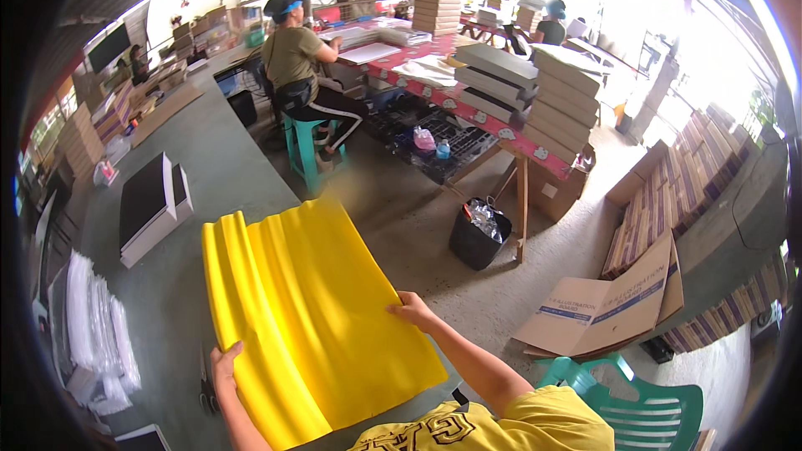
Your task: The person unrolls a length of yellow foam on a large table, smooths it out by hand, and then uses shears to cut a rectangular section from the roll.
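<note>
A large, bright yellow flexible sheet (334, 309) hangs between my two hands above the grey table, rippled in soft waves along its left half. My left hand (225, 366) is closed on its left edge near the lower corner, the thumb lying on top. On the opposite edge, my right hand (411, 311) pinches the sheet with the thumb above; the fingers beneath are hidden. Close to my left hand lies a pair of scissors (207, 397) with dark handles, partly hidden by the hand and sheet.
On the grey table (213, 159) sit a stack of black and white boards (154, 209) and plastic-wrapped packs (96, 326). A green chair (643, 401) and an opened carton (597, 309) stand right. Beyond are a black bin (480, 234) and a seated person (296, 67) at a red table.
</note>
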